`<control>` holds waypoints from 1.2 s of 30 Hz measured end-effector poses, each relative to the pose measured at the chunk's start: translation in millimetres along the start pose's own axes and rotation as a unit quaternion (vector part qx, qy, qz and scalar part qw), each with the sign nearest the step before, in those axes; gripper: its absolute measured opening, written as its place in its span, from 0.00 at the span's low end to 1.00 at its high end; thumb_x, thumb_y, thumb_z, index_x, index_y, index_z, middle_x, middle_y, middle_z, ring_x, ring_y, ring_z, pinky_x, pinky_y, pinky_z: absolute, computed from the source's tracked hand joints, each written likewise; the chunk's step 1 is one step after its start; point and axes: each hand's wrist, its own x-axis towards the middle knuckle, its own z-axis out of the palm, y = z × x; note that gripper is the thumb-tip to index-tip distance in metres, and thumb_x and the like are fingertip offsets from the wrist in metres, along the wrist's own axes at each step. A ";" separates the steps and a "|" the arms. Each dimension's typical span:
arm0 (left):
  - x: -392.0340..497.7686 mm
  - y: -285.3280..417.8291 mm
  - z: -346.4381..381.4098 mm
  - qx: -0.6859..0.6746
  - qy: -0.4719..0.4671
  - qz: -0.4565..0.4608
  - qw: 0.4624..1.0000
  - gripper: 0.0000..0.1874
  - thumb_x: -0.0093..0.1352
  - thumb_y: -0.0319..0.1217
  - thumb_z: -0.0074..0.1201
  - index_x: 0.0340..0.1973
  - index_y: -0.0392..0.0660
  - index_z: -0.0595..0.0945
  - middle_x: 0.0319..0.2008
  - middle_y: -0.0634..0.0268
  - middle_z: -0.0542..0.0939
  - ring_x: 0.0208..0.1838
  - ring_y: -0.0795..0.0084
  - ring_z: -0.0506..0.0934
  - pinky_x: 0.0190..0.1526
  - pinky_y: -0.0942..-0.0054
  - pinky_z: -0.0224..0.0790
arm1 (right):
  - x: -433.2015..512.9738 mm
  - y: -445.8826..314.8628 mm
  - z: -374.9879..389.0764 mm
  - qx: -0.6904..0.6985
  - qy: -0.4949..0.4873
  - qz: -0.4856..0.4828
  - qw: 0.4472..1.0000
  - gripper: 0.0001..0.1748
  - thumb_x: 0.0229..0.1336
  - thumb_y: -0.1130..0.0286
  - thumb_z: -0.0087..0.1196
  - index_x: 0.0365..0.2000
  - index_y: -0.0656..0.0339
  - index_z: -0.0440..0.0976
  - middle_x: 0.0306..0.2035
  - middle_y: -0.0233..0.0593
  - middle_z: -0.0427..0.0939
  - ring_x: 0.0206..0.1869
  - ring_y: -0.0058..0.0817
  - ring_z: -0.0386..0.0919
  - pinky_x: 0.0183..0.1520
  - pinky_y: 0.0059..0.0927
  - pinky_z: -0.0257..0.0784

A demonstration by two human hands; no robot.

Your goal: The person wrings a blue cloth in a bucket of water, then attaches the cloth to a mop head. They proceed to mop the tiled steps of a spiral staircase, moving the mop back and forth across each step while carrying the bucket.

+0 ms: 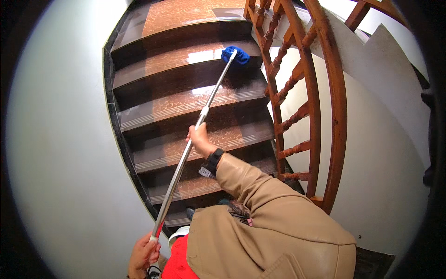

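Observation:
My right hand (201, 139) grips the middle of a metal telescopic mop pole (181, 160), just below its white collar joint. Lower down, at the pole's near end, my left hand (145, 251) is wrapped around the white grip. The pole runs up the staircase to a blue fabric mop head (230, 55). This mop head lies at the front edge of a stone step (167, 66), towards its railing side. A black band with a small tag circles my right wrist.
A wooden railing with turned balusters (291, 85) bounds the stairs on the right. A white wall (59, 139) with dark skirting (110, 87) rises on the left. Part of a white round container, perhaps a bucket (179, 233), shows beside my body. The steps have ridged edges and shiny reflections.

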 end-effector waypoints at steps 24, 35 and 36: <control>-70.2 -145.5 -80.5 0.134 0.112 0.155 0.972 0.23 0.70 0.29 0.50 0.60 0.43 0.70 0.43 0.57 0.79 0.40 0.74 0.78 0.41 0.77 0.72 | -129.3 82.8 49.3 0.148 -0.118 0.255 0.948 0.03 0.59 0.75 0.42 0.31 0.59 0.60 0.22 0.36 0.65 0.20 0.24 0.64 0.22 0.31 0.70; 11.2 -144.6 -89.9 0.509 0.126 0.389 0.757 0.28 0.64 0.26 0.56 0.62 0.46 0.70 0.42 0.55 0.80 0.38 0.63 0.80 0.37 0.71 0.72 | -79.6 64.4 -27.4 0.333 -0.059 0.275 0.900 0.15 0.58 0.70 0.49 0.20 0.52 0.56 0.14 0.24 0.54 0.14 0.15 0.52 0.16 0.20 0.51; 10.6 -137.8 -83.6 0.544 0.140 0.387 0.731 0.28 0.64 0.27 0.56 0.61 0.46 0.70 0.38 0.56 0.78 0.35 0.61 0.79 0.34 0.69 0.71 | -74.2 62.0 -33.5 0.333 -0.056 0.276 0.900 0.14 0.58 0.70 0.49 0.21 0.52 0.56 0.15 0.24 0.54 0.14 0.16 0.52 0.16 0.20 0.52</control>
